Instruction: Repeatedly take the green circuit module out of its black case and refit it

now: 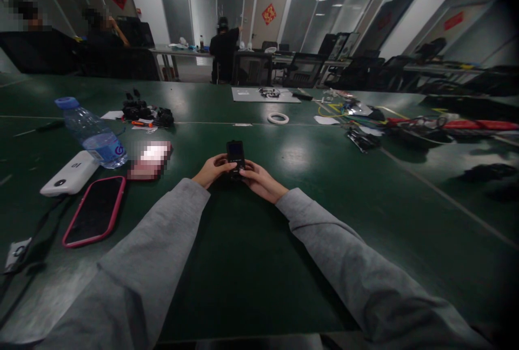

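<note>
A small black handheld device (235, 151) with a dark screen on top and buttons below is held upright between my two hands, just above the green table (251, 263). My left hand (214, 170) wraps its left side, with the thumb on the front by the buttons. On the other side my right hand (259, 178) grips it, its thumb also at the lower front. The fingers behind the device are hidden.
To the left are a water bottle (95, 136), a white power bank (71, 174), a pink-framed phone (96, 212) and a blurred pink item (151, 160). Further off lie black cables (141, 112), a tape roll (278, 118) and tangled wires (360, 112). People sit in the background.
</note>
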{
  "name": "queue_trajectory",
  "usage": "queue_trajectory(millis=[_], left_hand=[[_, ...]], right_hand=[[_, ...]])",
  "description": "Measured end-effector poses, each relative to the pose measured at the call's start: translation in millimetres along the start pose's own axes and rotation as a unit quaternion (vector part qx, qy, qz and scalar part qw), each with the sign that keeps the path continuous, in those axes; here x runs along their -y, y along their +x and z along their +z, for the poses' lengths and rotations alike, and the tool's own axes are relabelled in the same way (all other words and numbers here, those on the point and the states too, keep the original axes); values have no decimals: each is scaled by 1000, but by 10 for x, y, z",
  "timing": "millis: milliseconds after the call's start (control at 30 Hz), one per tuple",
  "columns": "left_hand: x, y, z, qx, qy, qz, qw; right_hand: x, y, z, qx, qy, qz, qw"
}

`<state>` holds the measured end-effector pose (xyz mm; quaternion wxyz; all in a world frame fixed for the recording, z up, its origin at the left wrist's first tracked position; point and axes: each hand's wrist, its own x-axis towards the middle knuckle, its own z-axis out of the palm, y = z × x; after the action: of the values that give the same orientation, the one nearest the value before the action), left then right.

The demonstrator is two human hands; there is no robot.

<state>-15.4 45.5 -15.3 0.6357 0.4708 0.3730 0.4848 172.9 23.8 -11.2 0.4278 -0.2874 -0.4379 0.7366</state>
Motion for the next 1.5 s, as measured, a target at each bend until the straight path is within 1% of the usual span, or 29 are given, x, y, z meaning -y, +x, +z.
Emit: queue_trajectory(millis=[167,367,533,667,967,1233,1500], left_hand=[[14,9,-11,-14,-17,-4,1000],[12,12,-24,0,-37,-4,999],[3,10,-27,-9,-45,-5,999],[8,4,-38,3,-40,3,999],[14,9,-53,8,-39,2,999],[-19,-18,-17,3,-46,-1,999],[-2,0,-46,12,-49,0,999]], right_hand=[[1,-19,9,7,-16,-6,1000],[4,-16,1,10,-29,9,999],[17,-5,13,-15,-4,14,1000],[13,2,1,-19,2,12,1000],[6,-8,-22,-12,-6,3,1000],[-16,3,-70,10,-14,-4,1000],[-15,5,-77,14,-10,-3,1000]])
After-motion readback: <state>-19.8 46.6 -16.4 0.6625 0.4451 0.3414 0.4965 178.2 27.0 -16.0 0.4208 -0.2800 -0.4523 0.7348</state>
